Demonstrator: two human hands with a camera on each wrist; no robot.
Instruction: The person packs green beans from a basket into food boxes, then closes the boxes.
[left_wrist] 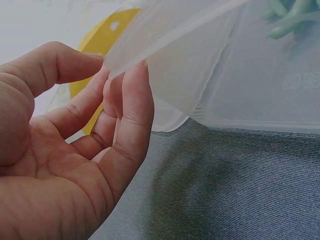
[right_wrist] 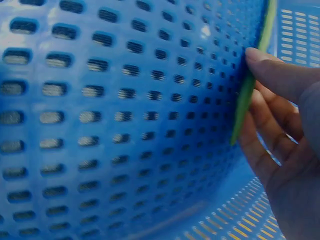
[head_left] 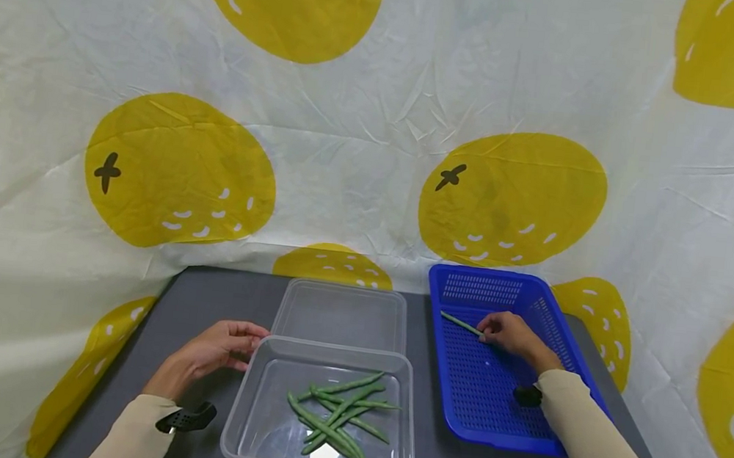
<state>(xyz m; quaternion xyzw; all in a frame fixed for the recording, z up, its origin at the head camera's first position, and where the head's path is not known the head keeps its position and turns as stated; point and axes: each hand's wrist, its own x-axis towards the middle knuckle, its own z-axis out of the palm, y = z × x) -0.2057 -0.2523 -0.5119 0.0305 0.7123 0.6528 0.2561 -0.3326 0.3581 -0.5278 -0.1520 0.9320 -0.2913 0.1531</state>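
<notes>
My right hand point(head_left: 513, 334) reaches into the blue basket point(head_left: 494, 439) and pinches a single green bean point(head_left: 460, 323) between thumb and fingers. In the right wrist view this green bean point(right_wrist: 243, 102) lies close along the perforated plastic. At the upper left corner of a clear plastic container point(head_left: 232, 422), my left hand point(head_left: 221, 349) holds the rim between thumb and fingertips, as the left wrist view shows of the hand point(left_wrist: 95, 115). Several green beans point(head_left: 342, 415) lie crossed over one another in the container.
Behind the container lies a clear flat lid point(head_left: 342, 313) on the dark grey table point(head_left: 208, 298). A white cloth point(head_left: 345, 183) with yellow fruit prints hangs behind the table and along its sides. The basket stands to the right of the container, with a strip of table between.
</notes>
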